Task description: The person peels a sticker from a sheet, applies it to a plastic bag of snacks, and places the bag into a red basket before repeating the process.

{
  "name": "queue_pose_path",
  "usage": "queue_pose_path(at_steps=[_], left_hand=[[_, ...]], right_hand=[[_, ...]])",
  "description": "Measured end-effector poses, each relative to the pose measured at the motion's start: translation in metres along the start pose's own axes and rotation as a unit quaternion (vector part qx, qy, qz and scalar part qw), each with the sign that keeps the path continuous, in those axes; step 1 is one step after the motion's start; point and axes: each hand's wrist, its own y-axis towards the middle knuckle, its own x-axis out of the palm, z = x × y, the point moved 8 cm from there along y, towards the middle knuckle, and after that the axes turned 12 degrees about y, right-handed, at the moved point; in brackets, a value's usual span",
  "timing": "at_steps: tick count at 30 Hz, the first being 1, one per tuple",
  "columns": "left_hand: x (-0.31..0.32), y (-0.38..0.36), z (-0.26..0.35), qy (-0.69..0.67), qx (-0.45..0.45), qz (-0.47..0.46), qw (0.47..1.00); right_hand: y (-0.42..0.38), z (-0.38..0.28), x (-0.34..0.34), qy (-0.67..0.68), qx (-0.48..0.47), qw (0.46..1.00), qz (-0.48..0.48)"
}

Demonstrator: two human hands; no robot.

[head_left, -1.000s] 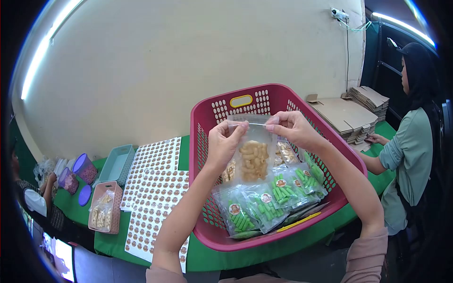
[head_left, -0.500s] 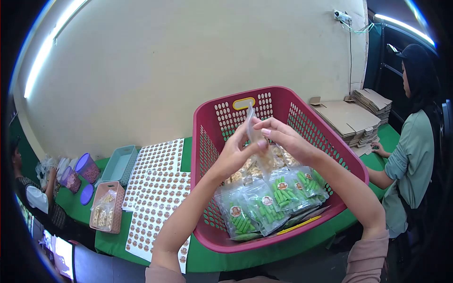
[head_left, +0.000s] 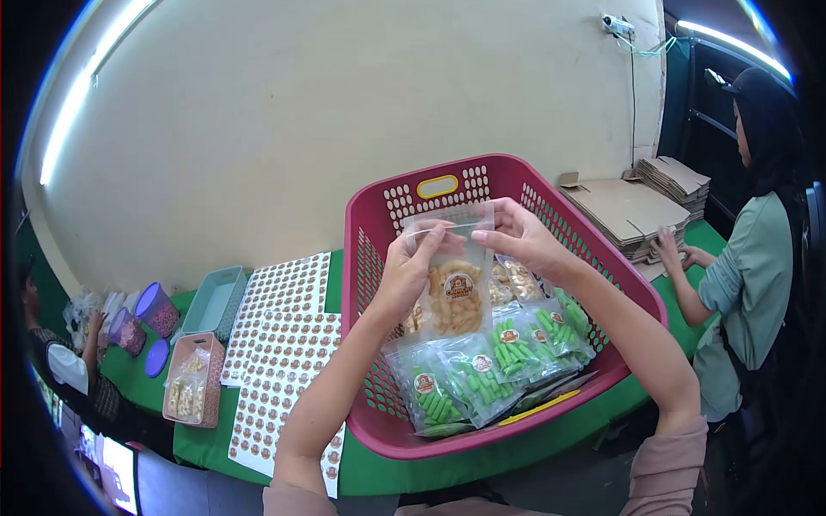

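Note:
A clear snack pouch (head_left: 456,297) with a round sticker and pale curved snacks hangs upright over the basket. Its upper left side is pinched by my left hand (head_left: 413,267), thumb in front. On the upper right edge, my right hand (head_left: 527,245) grips the same pouch with thumb and fingers. Below, the maroon basket (head_left: 654,301) holds several bags of green stick snacks (head_left: 514,348) along its near side. Farther in lie bags of pale snacks (head_left: 519,279), partly hidden behind the held pouch and my hand.
Sticker sheets (head_left: 284,370) lie left of the basket on the green tablecloth (head_left: 215,451). Beyond them stand a pink basket (head_left: 194,413), a teal tray (head_left: 215,297) and purple-lidded tubs (head_left: 157,310). Flattened cardboard boxes (head_left: 624,211) sit at right beside a co-worker (head_left: 753,284); another person (head_left: 73,370) is far left.
The pouch has turned from edge-on to face-on, showing its sticker, with both hands spread to its upper sides. The right co-worker's hands have moved up against the cardboard stack.

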Motion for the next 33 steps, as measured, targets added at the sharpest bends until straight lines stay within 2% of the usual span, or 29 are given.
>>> queue_pose_path(at_steps=[2, 5, 6, 11, 16, 18, 20, 22, 25, 29, 32, 33], left_hand=[[0.001, -0.001, 0.002, 0.001, 0.009, -0.007, 1.000], [0.003, -0.004, 0.007, 0.023, 0.011, -0.018, 1.000], [0.002, -0.004, 0.006, 0.043, 0.007, -0.022, 0.999], [-0.002, -0.002, 0.007, 0.106, 0.038, -0.012, 0.994], [-0.002, -0.004, 0.006, 0.090, -0.008, -0.002, 0.996], [-0.003, -0.004, 0.005, 0.088, -0.021, 0.003, 0.996], [-0.004, -0.003, 0.001, 0.086, -0.034, 0.007, 0.996], [-0.003, -0.002, 0.011, 0.141, 0.042, 0.009, 0.989], [-0.002, -0.004, 0.019, 0.150, 0.071, 0.006, 0.986], [-0.002, -0.006, 0.020, 0.169, 0.056, 0.011, 0.984], [-0.003, -0.005, 0.017, 0.129, 0.029, 0.011, 0.991], [-0.011, -0.004, 0.015, 0.141, 0.043, 0.059, 0.987]], right_hand=[[-0.006, -0.005, 0.023, 0.062, 0.025, 0.993, -0.092], [-0.004, 0.000, 0.019, 0.011, 0.040, 0.996, -0.076], [-0.003, -0.004, 0.018, -0.010, 0.009, 0.998, -0.067], [-0.001, -0.001, 0.018, -0.039, -0.006, 0.996, -0.082], [-0.002, -0.001, 0.020, -0.020, 0.011, 0.997, -0.074], [0.000, -0.004, 0.014, -0.045, -0.023, 0.997, -0.059], [0.000, -0.004, 0.011, -0.054, -0.015, 0.997, -0.056], [-0.002, -0.006, 0.011, -0.062, -0.007, 0.997, -0.053], [-0.003, -0.011, 0.013, -0.021, -0.021, 0.998, -0.059], [-0.003, -0.011, 0.009, -0.054, -0.026, 0.997, -0.052], [-0.001, -0.008, 0.006, -0.088, -0.037, 0.995, -0.037], [0.000, -0.008, 0.004, -0.096, -0.050, 0.994, -0.027]])
